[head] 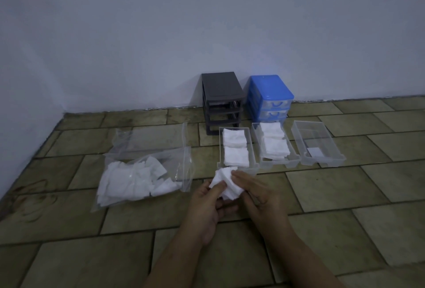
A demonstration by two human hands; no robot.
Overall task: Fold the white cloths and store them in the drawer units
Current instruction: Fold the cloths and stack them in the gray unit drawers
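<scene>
Both hands' fingers (219, 187) pinching white cloth (226, 182)

A crumpled white cloth (226, 183) sat pinched between both hands, partly folded. Just beyond the hands, two clear drawers (253, 149) lay on the floor holding stacks of folded cloths (235, 147), with a third drawer (340, 147) further right. Farther back, the grey drawer unit (220, 94) and the blue drawer unit (269, 90) stood upright, side by side.
</scene>
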